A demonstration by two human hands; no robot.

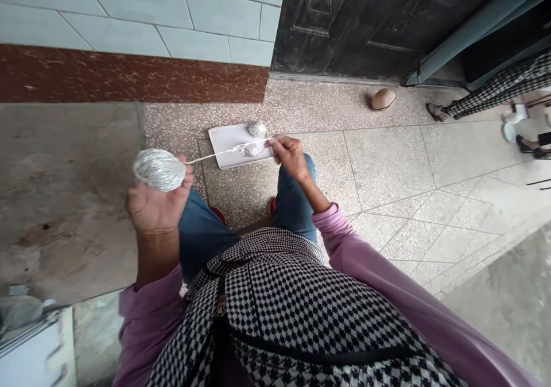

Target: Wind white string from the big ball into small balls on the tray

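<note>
My left hand (155,203) is raised and closed around a shiny white ball of thread (158,169). A taut strand of thread (224,152) runs from the ball to my right hand (290,154), which pinches it above my right knee. Beyond my knees a white sheet (226,141) lies on the floor with two smaller balls of thread on it, one (257,128) at its far edge and one (252,149) near my right hand. I am seated, in jeans and a pink top.
A brown-banded tiled wall (129,77) and a dark door (370,19) stand ahead. A round tan object (383,98) lies by the door. Another person's checked trouser leg and shoe (439,111) show at the right. A concrete slab (64,192) is on my left.
</note>
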